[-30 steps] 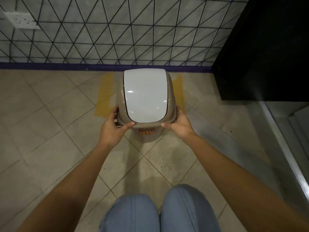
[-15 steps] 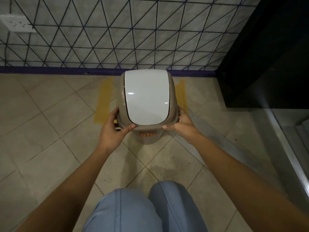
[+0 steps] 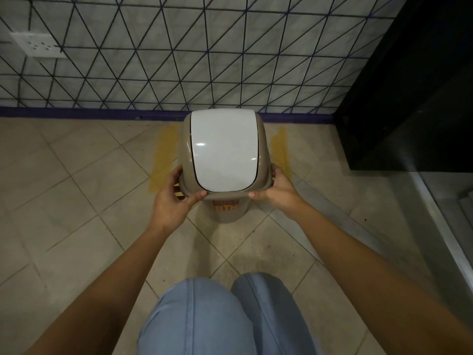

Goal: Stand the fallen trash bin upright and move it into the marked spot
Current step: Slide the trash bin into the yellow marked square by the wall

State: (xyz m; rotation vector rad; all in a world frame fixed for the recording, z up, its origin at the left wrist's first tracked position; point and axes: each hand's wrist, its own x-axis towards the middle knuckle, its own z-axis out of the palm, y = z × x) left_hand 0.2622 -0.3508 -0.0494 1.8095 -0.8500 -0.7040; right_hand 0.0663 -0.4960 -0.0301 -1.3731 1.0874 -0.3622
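The trash bin (image 3: 263, 152) is taupe plastic with a white swing lid (image 3: 224, 149) and stands upright on the floor near the wall. An orange label shows on its near side. My left hand (image 3: 174, 201) grips the lid rim at the near left corner. My right hand (image 3: 277, 189) grips the rim at the near right corner. Yellow tape strips (image 3: 161, 160) mark a spot on the floor; one strip shows left of the bin, another (image 3: 280, 147) right of it. The bin sits between them, and its base is mostly hidden by the lid.
A tiled wall (image 3: 179, 55) with a purple base strip (image 3: 76, 114) stands just behind the bin. A black cabinet (image 3: 409, 98) blocks the right. A metal threshold (image 3: 440, 221) runs along the right floor. My knees in blue jeans (image 3: 217, 316) are at the bottom.
The bin has shifted slightly farther toward the wall, between the yellow strips, with both hands still gripping its rim. My view has shifted a little.
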